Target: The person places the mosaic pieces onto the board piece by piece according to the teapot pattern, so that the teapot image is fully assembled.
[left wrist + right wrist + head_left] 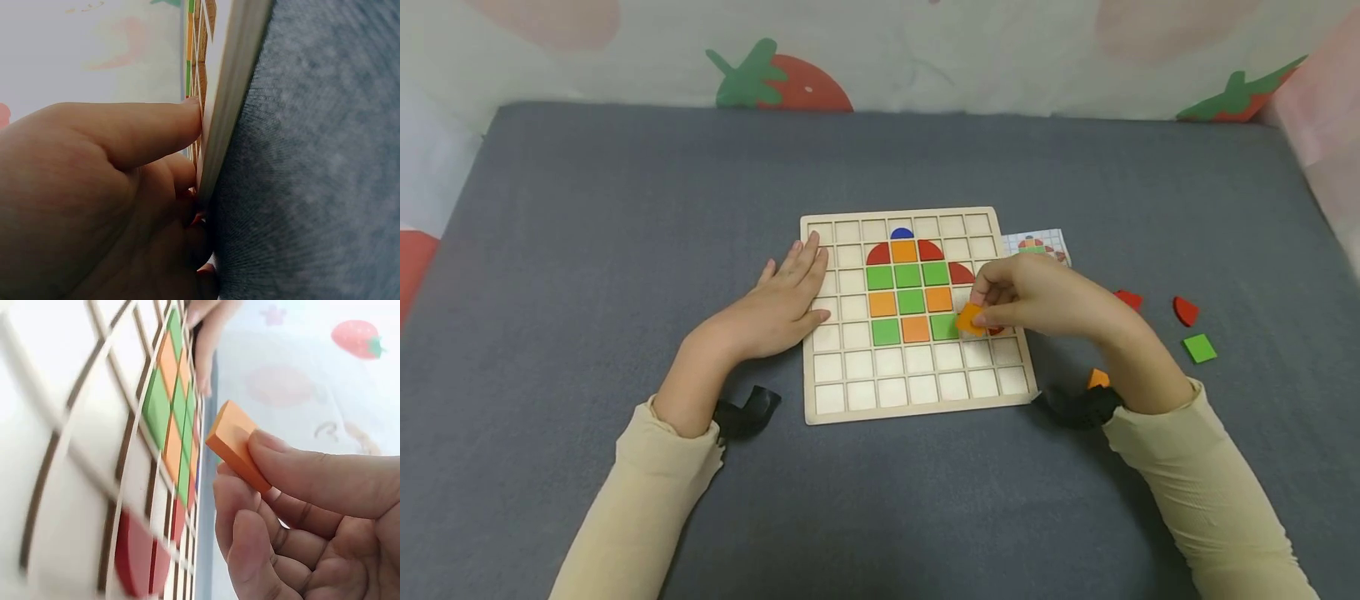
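Observation:
A wooden grid board [921, 360] lies on the grey cloth, its middle cells filled with green, orange and red tiles and a blue half-round tile [902, 233] at the top. My left hand [782, 300] rests on the board's left edge, fingers straight and thumb on the rim. Between thumb and fingertips, my right hand [1037, 296] pinches an orange square tile [236, 445]. In the head view this tile overlaps the cell beside the last green tile [943, 326] of its row. Part of a red tile [996, 331] shows below the right hand; other cells there are hidden.
A printed pattern card [1052, 240] sticks out from behind the board's right edge. Right of the board lie loose tiles: a red quarter-round [1186, 311], a green square [1199, 348], an orange piece [1098, 378] and a red piece [1129, 298] partly covered by the right forearm.

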Action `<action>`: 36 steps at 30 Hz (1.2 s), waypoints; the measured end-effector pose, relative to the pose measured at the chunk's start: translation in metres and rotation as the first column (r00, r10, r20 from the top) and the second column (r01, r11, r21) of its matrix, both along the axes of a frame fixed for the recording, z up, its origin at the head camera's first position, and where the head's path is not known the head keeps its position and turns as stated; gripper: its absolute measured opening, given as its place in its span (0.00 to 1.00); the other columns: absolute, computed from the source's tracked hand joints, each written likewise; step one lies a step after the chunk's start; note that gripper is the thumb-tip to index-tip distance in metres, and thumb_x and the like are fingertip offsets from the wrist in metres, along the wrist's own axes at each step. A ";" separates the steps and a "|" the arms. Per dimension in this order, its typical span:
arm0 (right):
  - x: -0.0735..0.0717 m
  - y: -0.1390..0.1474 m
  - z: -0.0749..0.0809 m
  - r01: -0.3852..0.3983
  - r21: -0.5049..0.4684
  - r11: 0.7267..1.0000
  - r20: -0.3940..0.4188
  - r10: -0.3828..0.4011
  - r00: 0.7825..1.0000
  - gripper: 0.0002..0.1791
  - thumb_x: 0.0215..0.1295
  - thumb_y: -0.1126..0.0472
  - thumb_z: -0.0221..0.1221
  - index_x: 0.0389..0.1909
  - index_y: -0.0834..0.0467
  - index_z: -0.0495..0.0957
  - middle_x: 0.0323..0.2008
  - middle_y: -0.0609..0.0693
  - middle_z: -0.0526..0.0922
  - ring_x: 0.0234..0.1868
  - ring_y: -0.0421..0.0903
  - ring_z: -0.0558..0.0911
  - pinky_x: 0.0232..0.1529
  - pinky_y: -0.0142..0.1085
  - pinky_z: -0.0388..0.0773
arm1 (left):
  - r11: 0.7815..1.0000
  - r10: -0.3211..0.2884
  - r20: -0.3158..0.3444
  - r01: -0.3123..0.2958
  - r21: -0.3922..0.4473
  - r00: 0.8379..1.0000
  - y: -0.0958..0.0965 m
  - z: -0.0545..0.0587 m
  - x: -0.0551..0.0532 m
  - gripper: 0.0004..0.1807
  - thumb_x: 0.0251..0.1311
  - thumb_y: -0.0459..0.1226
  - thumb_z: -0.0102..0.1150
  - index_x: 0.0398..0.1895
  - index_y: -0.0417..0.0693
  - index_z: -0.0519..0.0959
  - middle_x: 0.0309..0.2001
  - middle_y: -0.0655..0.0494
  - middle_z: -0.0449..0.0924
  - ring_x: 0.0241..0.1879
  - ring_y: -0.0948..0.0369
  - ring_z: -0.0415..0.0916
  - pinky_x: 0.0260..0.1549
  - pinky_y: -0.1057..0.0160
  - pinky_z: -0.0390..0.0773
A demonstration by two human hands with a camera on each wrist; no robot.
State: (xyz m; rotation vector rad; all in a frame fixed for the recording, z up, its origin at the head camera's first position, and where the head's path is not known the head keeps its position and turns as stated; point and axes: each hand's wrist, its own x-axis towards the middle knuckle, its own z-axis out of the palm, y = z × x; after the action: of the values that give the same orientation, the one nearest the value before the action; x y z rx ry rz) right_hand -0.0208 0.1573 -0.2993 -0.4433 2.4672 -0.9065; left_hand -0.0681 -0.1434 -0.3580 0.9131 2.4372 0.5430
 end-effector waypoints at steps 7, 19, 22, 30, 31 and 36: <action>-0.002 -0.026 -0.007 -0.068 0.024 0.997 -0.044 0.069 0.997 0.04 0.57 0.68 0.64 0.31 0.61 0.78 0.28 0.48 0.80 0.31 0.43 0.78 0.37 0.38 0.75 | 1.000 -0.001 -0.004 0.001 -0.002 1.000 0.001 -0.001 0.001 0.38 0.71 0.39 0.42 0.72 0.33 0.35 0.73 0.41 0.23 0.72 0.48 0.22 0.66 0.43 0.31; -0.005 -0.067 -0.015 -0.150 0.014 0.989 -0.032 0.150 0.988 0.04 0.55 0.72 0.64 0.30 0.62 0.79 0.29 0.50 0.81 0.33 0.43 0.79 0.39 0.34 0.77 | 1.000 -0.003 0.001 0.003 0.001 1.000 -0.002 0.001 0.000 0.38 0.71 0.40 0.41 0.72 0.33 0.34 0.73 0.42 0.21 0.71 0.48 0.21 0.65 0.42 0.31; -0.006 -0.075 -0.017 -0.157 0.035 0.987 -0.042 0.158 0.986 0.05 0.53 0.70 0.66 0.27 0.60 0.79 0.25 0.47 0.80 0.30 0.42 0.79 0.37 0.33 0.76 | 1.000 -0.003 0.001 0.003 0.003 1.000 -0.004 0.001 0.000 0.38 0.71 0.40 0.41 0.72 0.33 0.34 0.73 0.41 0.21 0.71 0.48 0.21 0.65 0.41 0.31; -0.004 -0.081 -0.020 -0.143 0.081 0.986 -0.048 0.148 0.988 0.08 0.51 0.67 0.69 0.21 0.57 0.79 0.19 0.44 0.78 0.26 0.41 0.75 0.33 0.34 0.72 | 1.000 0.001 -0.002 -0.001 0.004 1.000 -0.004 0.000 0.000 0.38 0.71 0.40 0.41 0.72 0.33 0.34 0.73 0.42 0.21 0.71 0.49 0.21 0.65 0.41 0.31; -0.004 -0.081 -0.020 -0.140 0.084 0.987 -0.048 0.144 0.988 0.08 0.51 0.67 0.69 0.20 0.56 0.79 0.19 0.43 0.78 0.26 0.41 0.75 0.32 0.34 0.72 | 1.000 0.001 -0.002 -0.001 0.004 1.000 -0.004 0.000 0.000 0.38 0.71 0.40 0.41 0.72 0.33 0.34 0.73 0.42 0.21 0.71 0.49 0.21 0.65 0.41 0.31; -0.003 -0.081 -0.021 -0.130 0.103 0.986 -0.050 0.136 0.989 0.08 0.50 0.66 0.69 0.19 0.55 0.80 0.19 0.43 0.78 0.25 0.41 0.74 0.31 0.34 0.70 | 1.000 0.001 -0.001 -0.001 0.004 1.000 -0.004 0.001 0.000 0.38 0.71 0.40 0.41 0.72 0.33 0.34 0.73 0.42 0.21 0.71 0.48 0.21 0.65 0.41 0.31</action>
State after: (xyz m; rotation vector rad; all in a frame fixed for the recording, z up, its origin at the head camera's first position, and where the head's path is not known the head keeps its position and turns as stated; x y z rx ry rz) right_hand -0.0241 0.0762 -0.3204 -0.5986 2.4866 -0.7227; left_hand -0.0678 -0.1471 -0.3572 0.9139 2.4386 0.5479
